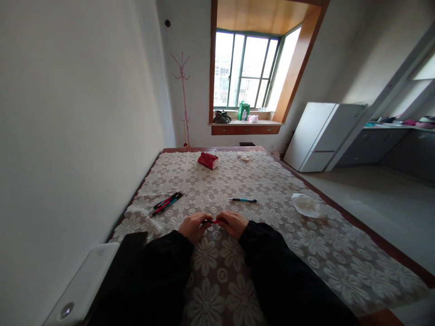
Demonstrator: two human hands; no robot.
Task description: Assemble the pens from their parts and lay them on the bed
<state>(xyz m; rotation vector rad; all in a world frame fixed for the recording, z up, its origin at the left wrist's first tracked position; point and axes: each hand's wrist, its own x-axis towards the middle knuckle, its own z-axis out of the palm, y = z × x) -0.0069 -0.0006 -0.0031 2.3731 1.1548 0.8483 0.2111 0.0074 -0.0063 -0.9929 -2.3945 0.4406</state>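
Observation:
Both hands meet over the tablecloth, pinching a slim red and black pen between them. My left hand has its fingers closed on the black end. On the red end, my right hand is closed too; the fingers hide much of the pen. Just beyond my right hand lies a blue and black pen, flat on the cloth. Several black, red and blue pens rest in a bunch to the left, past my left hand.
A flower-patterned tablecloth covers the table. Toward its far end are a red packet and a small whitish item. A crumpled white plastic bag lies at right. A white appliance stands at the near left, by the wall.

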